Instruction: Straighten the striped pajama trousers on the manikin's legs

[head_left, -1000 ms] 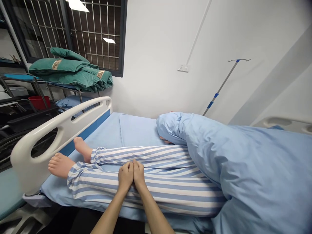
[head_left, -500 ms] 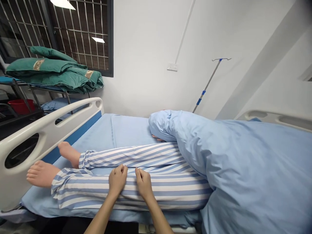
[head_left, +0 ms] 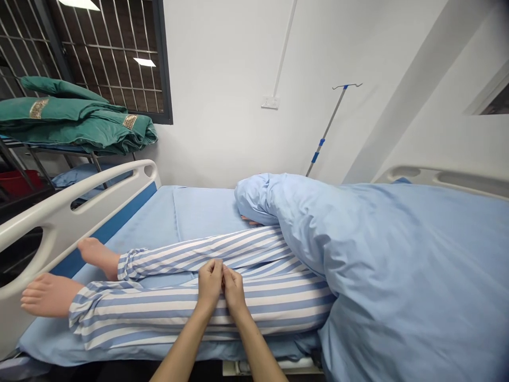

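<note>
My left hand (head_left: 210, 281) and my right hand (head_left: 233, 286) are both closed with the fingers curled in. They meet side by side, knuckles and thumbs touching, over the nearer leg of the blue-and-white striped trousers (head_left: 159, 310). No object shows in either hand. The trousers clothe a figure lying on the bed, whose bare feet (head_left: 51, 294) point left. A light blue quilt (head_left: 358, 254) covers the figure's upper part. Fingertips (head_left: 250, 220) of the figure peek out from under the quilt's far edge.
A white footboard (head_left: 99, 188) bounds the bed on the left, and a headboard (head_left: 449, 179) the right. Blue sheet (head_left: 202, 209) shows past the legs. Behind stand an IV pole (head_left: 326, 130) and a rack with green folded bedding (head_left: 75, 124).
My two fists have come together from a small gap and now touch. The view has turned a little to the right, so the bed and wall sit further left.
</note>
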